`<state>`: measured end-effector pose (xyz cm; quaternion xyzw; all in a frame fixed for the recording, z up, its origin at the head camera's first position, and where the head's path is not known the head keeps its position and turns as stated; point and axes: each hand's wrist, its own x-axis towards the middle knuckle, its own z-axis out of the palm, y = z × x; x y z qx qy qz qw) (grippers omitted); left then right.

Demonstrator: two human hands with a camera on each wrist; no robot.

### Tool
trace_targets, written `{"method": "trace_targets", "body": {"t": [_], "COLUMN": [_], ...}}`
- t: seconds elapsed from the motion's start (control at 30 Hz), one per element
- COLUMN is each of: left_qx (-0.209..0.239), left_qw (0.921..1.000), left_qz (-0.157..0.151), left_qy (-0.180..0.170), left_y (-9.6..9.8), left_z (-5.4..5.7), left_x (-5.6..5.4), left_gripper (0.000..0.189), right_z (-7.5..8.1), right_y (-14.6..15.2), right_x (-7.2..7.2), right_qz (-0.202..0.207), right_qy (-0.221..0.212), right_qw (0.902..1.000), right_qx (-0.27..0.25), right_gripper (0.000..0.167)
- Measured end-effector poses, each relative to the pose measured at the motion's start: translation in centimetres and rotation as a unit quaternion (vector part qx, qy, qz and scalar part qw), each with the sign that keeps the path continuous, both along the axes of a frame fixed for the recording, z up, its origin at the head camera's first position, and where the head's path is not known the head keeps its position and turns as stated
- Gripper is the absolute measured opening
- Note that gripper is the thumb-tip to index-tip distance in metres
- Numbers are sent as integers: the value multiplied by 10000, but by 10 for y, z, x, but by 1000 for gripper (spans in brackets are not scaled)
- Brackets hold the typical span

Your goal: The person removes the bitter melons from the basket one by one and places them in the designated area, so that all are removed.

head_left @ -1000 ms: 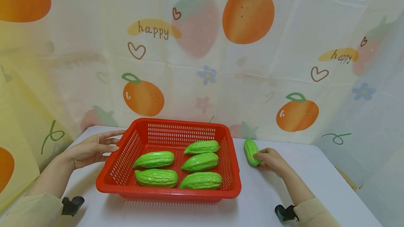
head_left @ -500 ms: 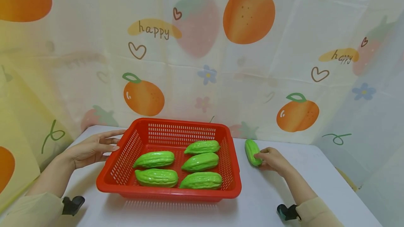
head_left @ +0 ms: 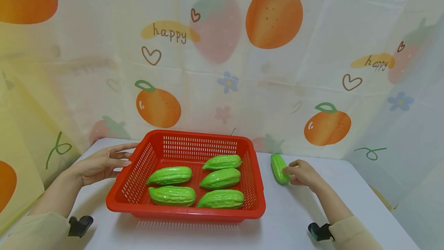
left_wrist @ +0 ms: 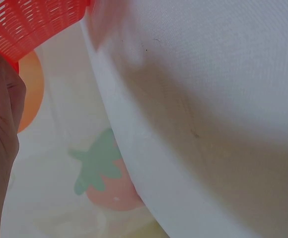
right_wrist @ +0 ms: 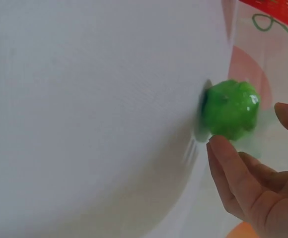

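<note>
A red slotted plastic basket [head_left: 185,211] stands on the white table with several green bitter melons [head_left: 222,199] lying in it. At its left rim is my left hand [head_left: 100,165], fingers extended against the outer side; the left wrist view shows the back of this hand [left_wrist: 0,109] beside the red wall. One more bitter melon [head_left: 278,169] lies on the table to the right of the basket. My right hand [head_left: 303,173] is at that melon's right side. In the right wrist view its fingertips are right at the melon [right_wrist: 231,110], with the thumb standing apart from it.
A patterned cloth [head_left: 263,88] with printed fruit hangs behind the white table [head_left: 340,200], close along its back edge. Black wrist devices [head_left: 80,226] sit at both sleeves. The table's right edge slopes toward the lower right.
My right hand has drifted slightly right, its fingers loosening at the lone bitter melon, which has shifted a little right. The left hand and the basket hold their places.
</note>
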<state>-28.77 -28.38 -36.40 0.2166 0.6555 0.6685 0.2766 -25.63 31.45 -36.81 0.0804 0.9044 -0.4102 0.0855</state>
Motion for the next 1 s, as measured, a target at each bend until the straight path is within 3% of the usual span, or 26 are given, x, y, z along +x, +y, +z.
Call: {"method": "trace_targets", "body": {"t": [0.4,1.0], "left_qx": [-16,-56], "left_qw": [10000,10000], "left_qz": [-15,70], "left_qy": [42,12], "left_y": [0,-1], "left_z": [0,-3], "left_x": [-1,-1], "left_gripper": [48,47], "right_z": [26,78], "right_y": [-1,-52], "right_x": [-4,-14], "right_qz": [73,641], "right_qy": [251,1177], "right_qw": [9996,9909], "right_qx": [47,92], "right_gripper": [60,53]}}
